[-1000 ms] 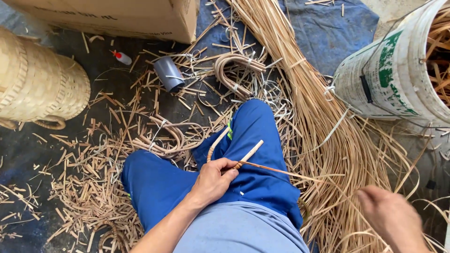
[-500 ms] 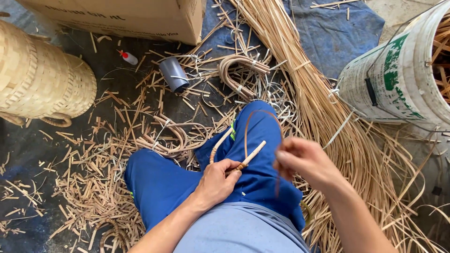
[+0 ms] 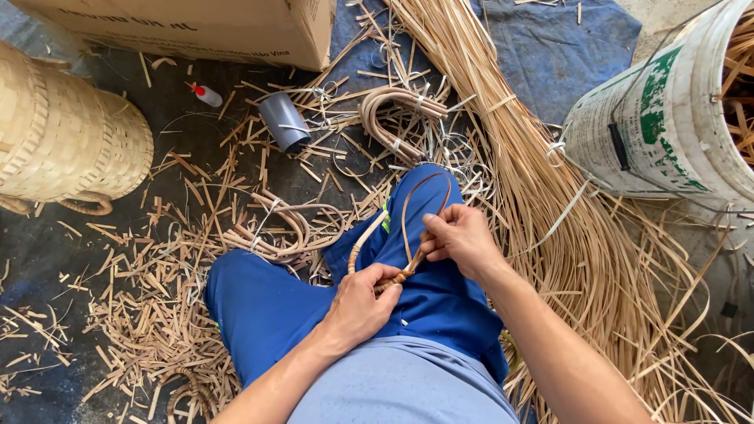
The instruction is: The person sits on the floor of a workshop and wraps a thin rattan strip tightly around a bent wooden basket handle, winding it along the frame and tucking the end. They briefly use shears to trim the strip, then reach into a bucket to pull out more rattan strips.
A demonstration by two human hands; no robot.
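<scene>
I sit with blue-trousered legs stretched over the floor. My left hand grips a short curved rattan piece over my thigh. My right hand pinches a thin rattan strip that loops up over the knee and comes back to the end of the curved piece, where several turns of strip are wound. Both hands are close together above my lap.
A large bundle of long rattan strips lies to my right. A white bucket stands at upper right. A woven basket sits at left, a cardboard box beyond. Bent rattan handles, a grey tube, a small bottle and offcuts litter the floor.
My right hand came in from the lower right with a thin strip, reached my left hand and now holds the strip looped at the curved piece. The left hand stayed in place.
</scene>
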